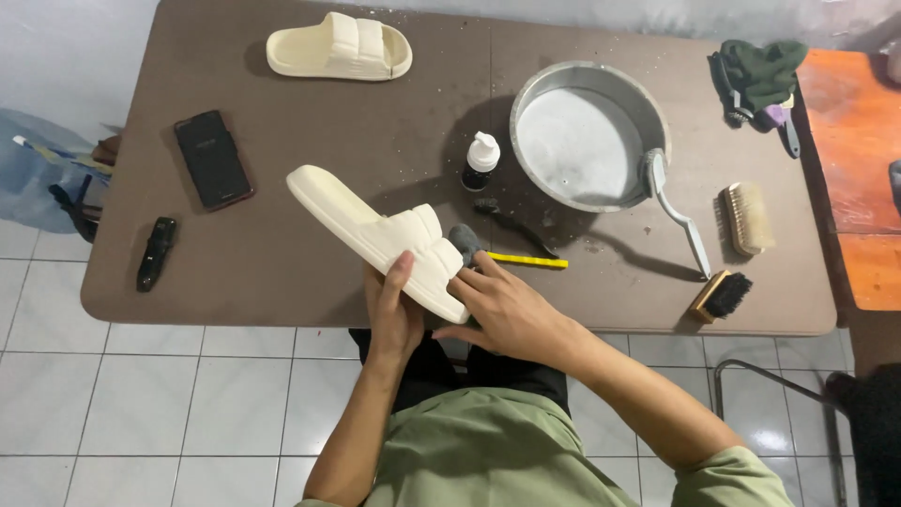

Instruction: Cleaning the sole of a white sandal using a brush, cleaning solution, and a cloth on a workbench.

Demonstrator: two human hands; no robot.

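Cream slide sandal (375,230), brown table (282,253), grey basin (619,89), yellow-handled brush (526,260)

Matt cream foam slide (375,235); dull grey metal basin (587,136); matt brown bench (282,272); wooden-backed brush (746,218); glossy white floor tiles (141,404).

The left hand (392,314) holds a cream slide sandal (375,235) from beneath, tilted above the near edge of the brown table (282,272). The right hand (507,310) presses what looks like a small grey cloth (464,242) against the sandal's strap. A second sandal (338,47) lies at the far edge. A metal basin (587,136) of water sits right of a small pump bottle (481,161), with brushes (746,218) beyond and a phone (213,158) to the left.
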